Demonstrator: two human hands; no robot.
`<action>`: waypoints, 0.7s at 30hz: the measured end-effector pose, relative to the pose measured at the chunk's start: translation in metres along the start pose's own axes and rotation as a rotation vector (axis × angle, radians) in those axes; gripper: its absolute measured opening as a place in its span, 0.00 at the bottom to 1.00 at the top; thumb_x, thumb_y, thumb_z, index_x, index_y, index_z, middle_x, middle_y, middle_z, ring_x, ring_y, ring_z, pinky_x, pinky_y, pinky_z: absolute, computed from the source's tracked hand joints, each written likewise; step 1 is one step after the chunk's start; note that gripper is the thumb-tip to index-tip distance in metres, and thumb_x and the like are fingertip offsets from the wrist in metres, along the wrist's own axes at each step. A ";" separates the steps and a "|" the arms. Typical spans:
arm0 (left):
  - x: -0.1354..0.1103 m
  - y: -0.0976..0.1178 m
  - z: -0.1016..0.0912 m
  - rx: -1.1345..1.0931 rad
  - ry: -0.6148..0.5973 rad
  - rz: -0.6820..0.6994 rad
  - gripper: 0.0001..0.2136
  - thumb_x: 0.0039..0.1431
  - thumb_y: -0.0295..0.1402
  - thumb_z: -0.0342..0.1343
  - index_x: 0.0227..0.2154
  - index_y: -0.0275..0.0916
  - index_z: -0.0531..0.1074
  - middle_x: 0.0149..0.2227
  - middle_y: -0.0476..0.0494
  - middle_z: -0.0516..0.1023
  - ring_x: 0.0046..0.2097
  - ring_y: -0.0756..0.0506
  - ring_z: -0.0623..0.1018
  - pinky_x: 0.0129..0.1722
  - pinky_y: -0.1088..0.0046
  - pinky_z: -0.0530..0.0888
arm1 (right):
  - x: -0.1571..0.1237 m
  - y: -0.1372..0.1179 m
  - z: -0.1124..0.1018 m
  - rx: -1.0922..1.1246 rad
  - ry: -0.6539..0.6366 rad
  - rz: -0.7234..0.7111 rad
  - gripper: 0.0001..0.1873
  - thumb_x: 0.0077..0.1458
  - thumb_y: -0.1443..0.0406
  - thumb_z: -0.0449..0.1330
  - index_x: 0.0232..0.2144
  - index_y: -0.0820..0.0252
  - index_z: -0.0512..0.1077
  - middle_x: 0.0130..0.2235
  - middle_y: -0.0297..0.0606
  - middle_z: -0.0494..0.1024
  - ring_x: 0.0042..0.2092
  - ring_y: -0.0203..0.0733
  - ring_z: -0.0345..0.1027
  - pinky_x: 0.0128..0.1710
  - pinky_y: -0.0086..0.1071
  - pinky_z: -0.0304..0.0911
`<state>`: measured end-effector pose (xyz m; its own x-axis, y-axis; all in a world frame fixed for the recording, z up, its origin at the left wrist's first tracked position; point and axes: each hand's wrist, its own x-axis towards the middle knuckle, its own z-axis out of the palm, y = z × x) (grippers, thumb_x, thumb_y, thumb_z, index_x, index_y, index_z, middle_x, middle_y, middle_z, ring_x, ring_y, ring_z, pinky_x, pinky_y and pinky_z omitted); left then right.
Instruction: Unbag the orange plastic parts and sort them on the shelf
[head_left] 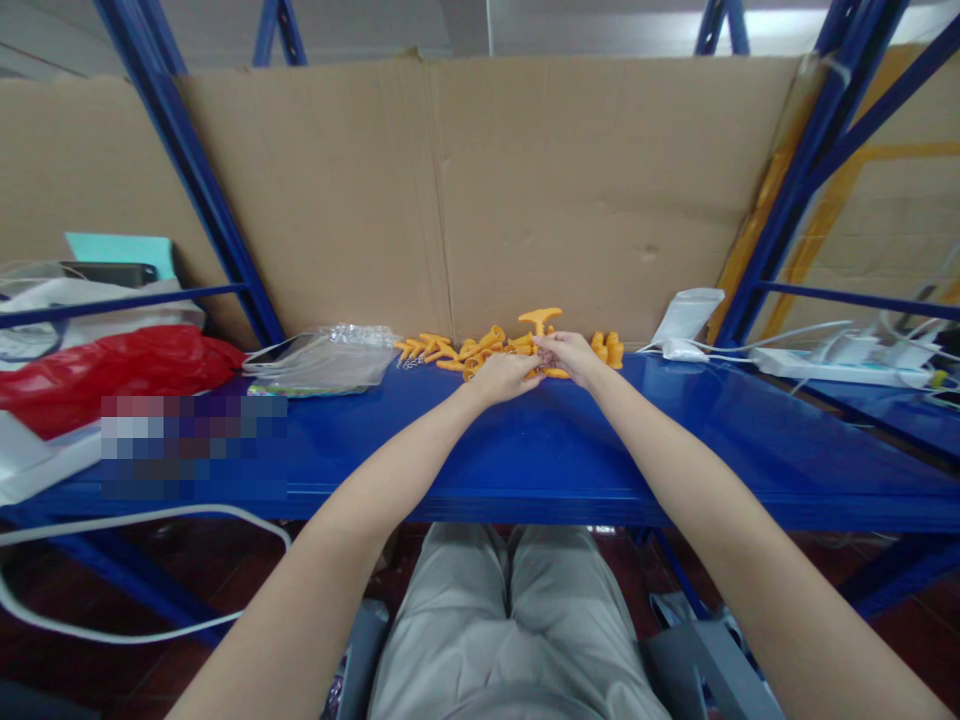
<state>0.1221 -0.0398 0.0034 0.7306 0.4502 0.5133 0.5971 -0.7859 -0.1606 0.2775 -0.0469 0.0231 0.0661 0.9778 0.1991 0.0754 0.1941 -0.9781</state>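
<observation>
At the back of the blue shelf lies a pile of orange plastic pieces, some hook-shaped and some like small cups. My right hand pinches an orange T-shaped piece, which stands upright with its crossbar on top. My left hand is close beside it, its fingers curled at the front of the pile; what they hold, if anything, is hidden. To the left, T-shaped orange pieces with small metal bits lie together. Orange cup-like pieces stand just right of my right hand.
Clear plastic bags and a red bag are on the left. A white packet and a power strip with cables lie at right. Cardboard walls the back; blue posts stand at the sides.
</observation>
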 end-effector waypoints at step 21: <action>0.005 -0.003 0.010 -0.589 -0.014 -0.254 0.05 0.61 0.30 0.55 0.30 0.36 0.72 0.26 0.49 0.78 0.23 0.53 0.75 0.27 0.77 0.71 | 0.002 0.010 -0.004 -0.105 -0.141 0.069 0.04 0.58 0.67 0.61 0.31 0.60 0.74 0.31 0.38 0.78 0.25 0.31 0.67 0.28 0.27 0.66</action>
<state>0.1276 -0.0308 -0.0019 0.5971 0.6552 0.4629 0.4726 -0.7535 0.4570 0.2821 -0.0434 0.0135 -0.0650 0.9913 0.1144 0.1795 0.1244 -0.9759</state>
